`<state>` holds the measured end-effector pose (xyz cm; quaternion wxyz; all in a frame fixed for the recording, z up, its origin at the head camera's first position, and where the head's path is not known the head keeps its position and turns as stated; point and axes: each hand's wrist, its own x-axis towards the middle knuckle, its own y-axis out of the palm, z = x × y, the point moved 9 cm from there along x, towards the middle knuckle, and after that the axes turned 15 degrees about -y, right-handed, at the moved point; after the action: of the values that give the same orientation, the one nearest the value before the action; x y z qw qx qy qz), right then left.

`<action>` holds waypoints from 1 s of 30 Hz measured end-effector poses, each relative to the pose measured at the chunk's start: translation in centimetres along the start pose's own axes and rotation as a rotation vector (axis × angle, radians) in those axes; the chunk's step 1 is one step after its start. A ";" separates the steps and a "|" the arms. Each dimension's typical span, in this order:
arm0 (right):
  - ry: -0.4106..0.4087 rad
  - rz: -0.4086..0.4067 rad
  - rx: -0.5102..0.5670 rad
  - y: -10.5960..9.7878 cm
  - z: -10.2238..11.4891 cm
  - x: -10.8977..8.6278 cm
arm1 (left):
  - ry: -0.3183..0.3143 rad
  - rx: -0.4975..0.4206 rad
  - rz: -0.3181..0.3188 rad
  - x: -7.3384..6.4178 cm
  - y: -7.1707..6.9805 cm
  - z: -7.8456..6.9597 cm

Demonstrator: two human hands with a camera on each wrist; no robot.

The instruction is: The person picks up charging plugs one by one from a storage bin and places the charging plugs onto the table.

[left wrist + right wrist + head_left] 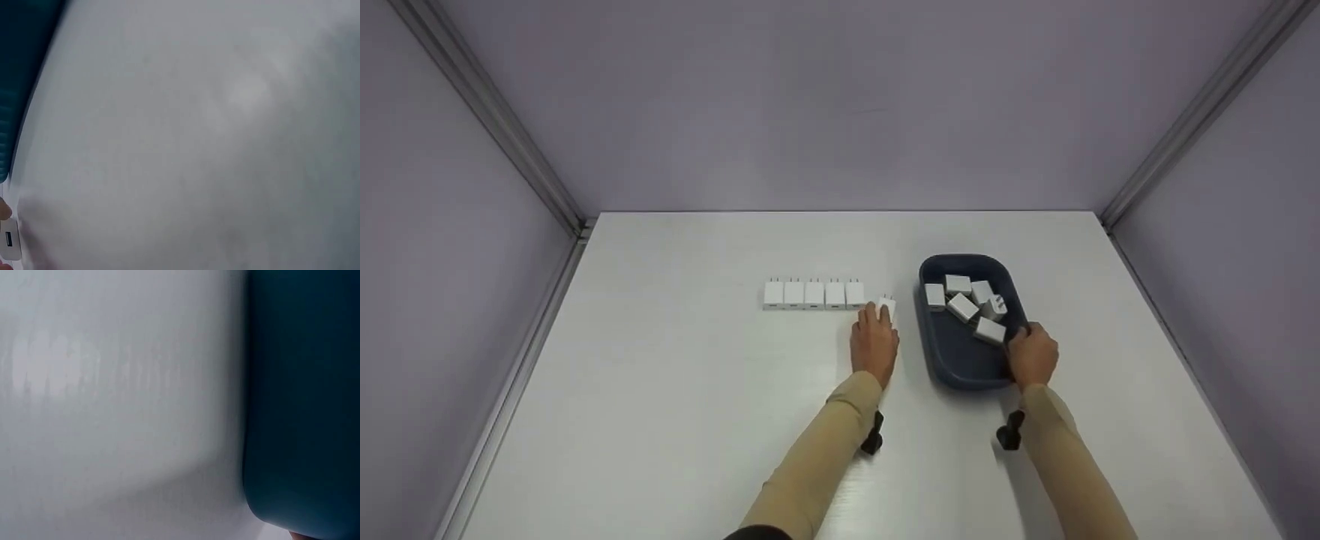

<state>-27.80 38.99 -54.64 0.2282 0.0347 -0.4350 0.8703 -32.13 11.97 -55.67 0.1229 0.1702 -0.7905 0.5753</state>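
Observation:
My left hand [874, 346] pinches a white USB wall charger [887, 305] between its fingers, low over the table, prongs pointing away from me. In the left wrist view only that charger's end with its USB port [9, 239] and a fingertip show at the lower left edge. Just left of it, several like chargers [814, 295] stand side by side in a straight row, prongs toward the back. My right hand [1033, 354] grips the right rim of a dark blue tray [960, 367]. Inside lie several more white chargers [962, 307], jumbled, mostly toward its far half.
The white table [660, 420] is enclosed by pale walls [840, 105] at the back and both sides. The tray's outer side [304, 405] fills the right part of the right wrist view. Both wrists carry small black devices [1009, 431].

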 end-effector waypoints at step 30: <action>0.024 0.026 0.009 0.1 0.0 0.0 | 0.090 0.181 0.259 0.1 2.0 -0.1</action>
<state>-27.83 38.95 -54.76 0.2221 0.0197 -0.4287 0.8755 -33.00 12.64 -57.30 0.0669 0.0513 -0.7444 0.6624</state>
